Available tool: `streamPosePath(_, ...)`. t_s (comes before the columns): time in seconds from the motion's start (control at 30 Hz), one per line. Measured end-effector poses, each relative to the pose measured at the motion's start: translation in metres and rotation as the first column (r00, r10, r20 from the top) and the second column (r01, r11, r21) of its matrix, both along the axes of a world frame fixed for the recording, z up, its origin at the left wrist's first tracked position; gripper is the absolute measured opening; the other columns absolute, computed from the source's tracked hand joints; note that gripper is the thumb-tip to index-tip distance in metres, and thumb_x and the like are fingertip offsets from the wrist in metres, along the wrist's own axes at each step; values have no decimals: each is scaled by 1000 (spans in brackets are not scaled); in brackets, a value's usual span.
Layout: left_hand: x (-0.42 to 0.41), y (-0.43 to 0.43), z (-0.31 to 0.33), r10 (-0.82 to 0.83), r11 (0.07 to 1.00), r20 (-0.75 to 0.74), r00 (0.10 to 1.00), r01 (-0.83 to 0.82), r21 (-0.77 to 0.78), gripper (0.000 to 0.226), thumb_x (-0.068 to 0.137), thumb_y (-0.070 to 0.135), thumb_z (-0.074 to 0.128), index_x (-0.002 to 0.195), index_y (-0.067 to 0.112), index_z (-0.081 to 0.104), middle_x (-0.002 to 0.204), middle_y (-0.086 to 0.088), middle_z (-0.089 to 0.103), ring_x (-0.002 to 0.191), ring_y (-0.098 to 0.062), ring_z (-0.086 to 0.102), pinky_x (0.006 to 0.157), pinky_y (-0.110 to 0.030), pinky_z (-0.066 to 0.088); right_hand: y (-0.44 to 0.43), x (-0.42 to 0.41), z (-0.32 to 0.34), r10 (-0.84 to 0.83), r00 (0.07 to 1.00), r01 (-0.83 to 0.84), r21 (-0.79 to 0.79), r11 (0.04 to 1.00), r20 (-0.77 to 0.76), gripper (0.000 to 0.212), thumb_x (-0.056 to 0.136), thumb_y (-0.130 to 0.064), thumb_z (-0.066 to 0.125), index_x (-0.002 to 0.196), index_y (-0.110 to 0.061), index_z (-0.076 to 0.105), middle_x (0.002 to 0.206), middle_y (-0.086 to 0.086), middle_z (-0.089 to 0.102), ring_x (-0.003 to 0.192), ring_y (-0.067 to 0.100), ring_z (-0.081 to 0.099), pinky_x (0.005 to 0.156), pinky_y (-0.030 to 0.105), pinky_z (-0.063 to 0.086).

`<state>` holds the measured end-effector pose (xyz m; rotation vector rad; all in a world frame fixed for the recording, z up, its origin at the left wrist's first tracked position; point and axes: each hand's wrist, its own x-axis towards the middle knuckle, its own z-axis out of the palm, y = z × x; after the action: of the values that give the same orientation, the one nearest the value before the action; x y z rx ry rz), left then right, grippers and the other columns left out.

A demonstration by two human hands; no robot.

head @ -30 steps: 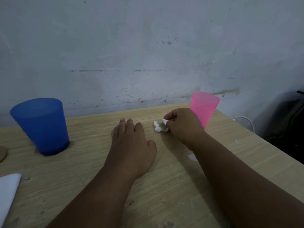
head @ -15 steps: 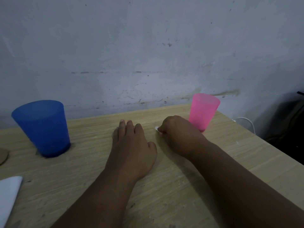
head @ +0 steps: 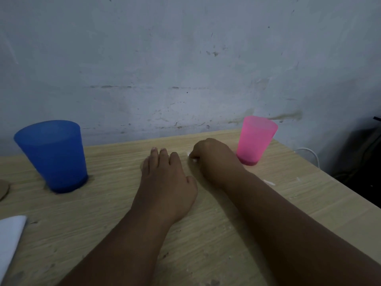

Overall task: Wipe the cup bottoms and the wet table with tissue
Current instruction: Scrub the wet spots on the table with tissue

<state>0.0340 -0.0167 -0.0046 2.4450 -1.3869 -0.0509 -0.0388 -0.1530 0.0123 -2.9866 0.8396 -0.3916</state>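
Tissue wad (head: 194,160) is pinched under my right hand's (head: 214,162) curled fingers on the table (head: 61,213), pink cup (head: 255,139) just to its right, my left hand (head: 167,182) flat, fingers straight.

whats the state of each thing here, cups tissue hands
left hand, flat on the table, fingers straight
right hand, curled round the tissue, holding it on the table
tissue, balled up, nearly hidden in the right hand
blue cup, upright, mouth up
pink cup, upright, mouth up
white sheet, lying flat at the table's left edge
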Motion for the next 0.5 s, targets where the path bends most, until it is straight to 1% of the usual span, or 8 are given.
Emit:
streamPosePath(0.03, 1, 0, 0, 0, 1000, -4, 1000, 0, 2, 69, 102, 40, 31, 160, 10, 11, 170, -13, 3, 157, -30, -8, 127, -46, 2, 2, -6, 0, 61, 998, -61, -3, 998, 2, 26, 99, -23, 52, 82, -18, 71, 80, -2, 59, 86, 17, 54, 77, 30, 45)
streamPosePath(0.1, 1, 0, 0, -1, 1000, -7, 1000, 1, -3, 68, 102, 40, 31, 161, 11, 11, 170, -11, 2, 156, -29, -9, 127, -45, 2, 8, -21, 3, 160, 987, -160, 18, 987, -20, 34, 100, -30, 47, 84, -16, 73, 83, -1, 66, 83, 16, 55, 73, 29, 44)
streamPosePath(0.2, 1, 0, 1, -27, 1000, 11, 1000, 27, -15, 65, 102, 38, 32, 160, 14, 16, 171, -7, 4, 156, -29, -9, 127, -45, 1, 8, -34, 7, 199, 979, -198, 39, 980, -45, 45, 94, -33, 37, 88, -11, 76, 86, -1, 71, 84, 16, 57, 71, 27, 41)
streamPosePath(0.27, 0, -1, 1, -53, 998, 33, 998, 54, -18, 63, 101, 38, 32, 159, 16, 21, 171, -5, 5, 157, -28, -9, 127, -45, -1, 0, -32, 5, 151, 987, -151, 0, 989, -57, 38, 99, -29, 41, 92, -12, 75, 89, 0, 70, 88, 18, 58, 75, 29, 45)
streamPosePath(0.33, 0, -1, 0, -77, 997, 32, 997, 77, -14, 61, 101, 37, 33, 158, 18, 25, 171, -3, 7, 157, -27, -8, 127, -45, -2, -7, -31, 4, 71, 997, -72, -20, 997, -16, 33, 102, -29, 45, 90, -15, 72, 90, 4, 69, 91, 20, 60, 81, 31, 47)
streamPosePath(0.4, 1, -1, 0, -82, 996, 31, 996, 83, -18, 60, 100, 36, 33, 157, 20, 28, 171, -1, 10, 157, -27, -8, 127, -45, -2, -9, -32, 3, 9, 1000, -8, -35, 999, 10, 30, 102, -27, 45, 95, -15, 72, 94, 7, 68, 96, 24, 61, 84, 33, 48)
streamPosePath(0.43, 1, -1, -1, -83, 996, 34, 996, 84, -20, 59, 100, 36, 33, 156, 22, 30, 171, 0, 11, 157, -27, -7, 127, -45, -2, -8, -32, 1, -24, 1000, 25, -54, 998, 15, 28, 101, -23, 45, 97, -15, 71, 95, 7, 67, 97, 24, 61, 85, 34, 48)
streamPosePath(0.5, 1, -1, -1, -90, 996, 42, 995, 91, -19, 57, 99, 36, 33, 155, 23, 33, 170, 2, 14, 157, -26, -6, 126, -44, -3, -3, -37, -3, -94, 995, 96, -75, 993, 33, 23, 99, -16, 47, 90, -16, 69, 94, 6, 66, 95, 24, 60, 83, 35, 51)
